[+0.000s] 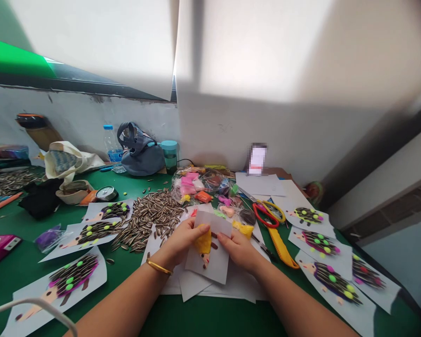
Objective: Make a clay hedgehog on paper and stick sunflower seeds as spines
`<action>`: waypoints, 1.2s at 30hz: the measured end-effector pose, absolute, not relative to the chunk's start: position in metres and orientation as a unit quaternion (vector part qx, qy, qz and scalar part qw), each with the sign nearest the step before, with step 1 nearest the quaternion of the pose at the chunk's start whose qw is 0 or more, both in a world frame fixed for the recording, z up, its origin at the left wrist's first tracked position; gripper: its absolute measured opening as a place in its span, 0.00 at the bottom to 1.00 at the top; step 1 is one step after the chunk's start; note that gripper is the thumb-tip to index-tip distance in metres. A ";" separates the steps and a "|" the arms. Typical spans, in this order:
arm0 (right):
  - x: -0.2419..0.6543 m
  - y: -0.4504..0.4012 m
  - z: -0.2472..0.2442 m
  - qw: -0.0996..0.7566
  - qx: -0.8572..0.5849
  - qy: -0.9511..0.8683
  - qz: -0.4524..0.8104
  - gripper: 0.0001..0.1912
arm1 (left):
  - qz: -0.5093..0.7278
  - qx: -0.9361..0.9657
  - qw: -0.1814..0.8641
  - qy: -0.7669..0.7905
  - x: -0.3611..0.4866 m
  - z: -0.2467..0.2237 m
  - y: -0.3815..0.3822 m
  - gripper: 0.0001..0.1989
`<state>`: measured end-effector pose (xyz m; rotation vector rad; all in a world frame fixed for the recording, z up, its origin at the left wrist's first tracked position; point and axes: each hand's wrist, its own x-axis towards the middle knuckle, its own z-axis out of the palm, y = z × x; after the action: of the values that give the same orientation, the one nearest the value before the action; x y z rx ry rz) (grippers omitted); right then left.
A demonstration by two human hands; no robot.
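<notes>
Between my two hands is a white paper card (215,269) bearing a yellow clay hedgehog shape (204,244), with a pinkish snout, dark nose and brown feet. My left hand (184,241), a gold bangle at its wrist, grips the card's left edge, thumb over the yellow clay. At the right edge my right hand (240,248) pinches the card, thumb on the front near a brown foot. Fingers behind the card are hidden. Below it lie more white sheets (196,283). A heap of striped sunflower seeds (157,210) spreads to the left, and yellow clay (243,229) sits just behind my right hand.
Finished-looking seed hedgehog cards (72,276) lie left, with others (331,281) right. Red-handled scissors (266,213) and a yellow utility knife (282,248) lie beside bagged coloured clay (192,182). Behind stand a blue bag (142,157), bottle (112,145) and phone (257,159).
</notes>
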<state>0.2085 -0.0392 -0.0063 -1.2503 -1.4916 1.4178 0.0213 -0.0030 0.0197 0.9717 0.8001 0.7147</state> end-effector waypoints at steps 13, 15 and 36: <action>0.208 -0.037 0.004 0.437 -0.510 -0.429 0.605 0.27 | 0.388 0.342 0.778 0.356 0.022 0.021 0.003 0.18; 0.209 -0.037 0.004 0.444 -0.506 -0.418 0.610 0.27 | 0.390 0.347 0.763 0.381 0.020 0.018 0.005 0.16; 0.210 -0.034 -0.007 0.471 -0.500 -0.392 0.612 0.27 | 0.382 0.345 0.771 0.375 0.023 0.022 0.003 0.16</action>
<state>0.2103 -0.0345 -0.0068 -1.2247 -0.9594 1.4982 0.0231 0.0029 0.0224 0.7483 0.8129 0.8278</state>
